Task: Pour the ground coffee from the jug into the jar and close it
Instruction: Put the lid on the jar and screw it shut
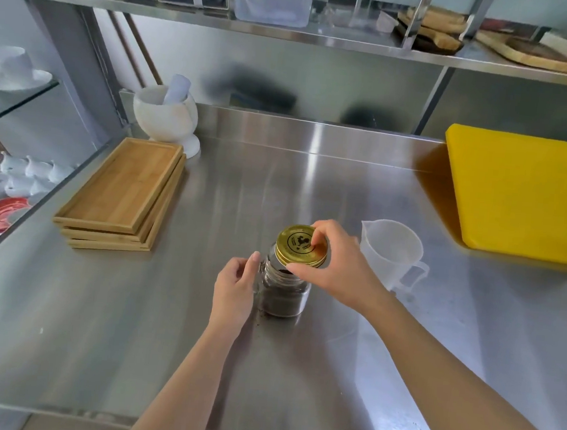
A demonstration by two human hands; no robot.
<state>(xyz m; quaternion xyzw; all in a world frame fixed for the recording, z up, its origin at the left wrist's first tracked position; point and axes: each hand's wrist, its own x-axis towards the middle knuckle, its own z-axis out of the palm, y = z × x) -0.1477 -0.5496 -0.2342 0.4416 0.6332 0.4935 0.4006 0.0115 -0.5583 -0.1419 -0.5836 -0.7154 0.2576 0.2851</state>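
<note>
A clear glass jar (284,290) stands upright near the middle of the steel bench (129,321), its lower part filled with dark ground coffee (281,304). A few dark specks lie on the bench at its foot. The right hand (334,267) pinches a gold lid (298,245) by its rim, fingers on the far edge and thumb on the near edge, and holds it tilted just above the jar's mouth, shifted a little to the right; part of the opening shows beneath it, so the jar is not yet closed. The left hand (236,288) sits against the jar's left side with fingers curled loosely; how firmly it grips the glass is unclear.

Just right of the jar stands a translucent plastic jug (391,255), upright, handle toward the viewer, and it looks empty. Farther right lies a yellow cutting board (530,195). On the left of the bench is a stack of wooden trays (123,190), and behind them a white mortar (165,115) with a pestle (177,89) leaning inside.
</note>
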